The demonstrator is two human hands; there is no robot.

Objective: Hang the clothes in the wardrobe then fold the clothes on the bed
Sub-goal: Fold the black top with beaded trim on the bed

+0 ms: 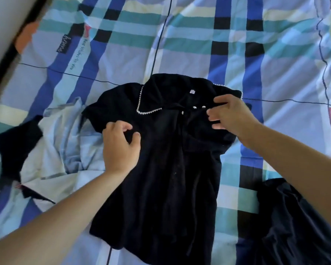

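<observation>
left hand [120, 148] and right hand [231, 115] each pinch, it seems, the soft black pearl-trimmed collared top [164, 169] spread on the checked quilt [180, 44].

We see the bed [199, 44] spread with a plaid cover of blue, teal, cream and black. A black top [161, 178] with a pearl-edged collar lies at its middle. Just beside it toward the left edge lies a crumpled pale blue garment [65, 146], and a dark navy garment [294, 226] lies near the right edge.
</observation>
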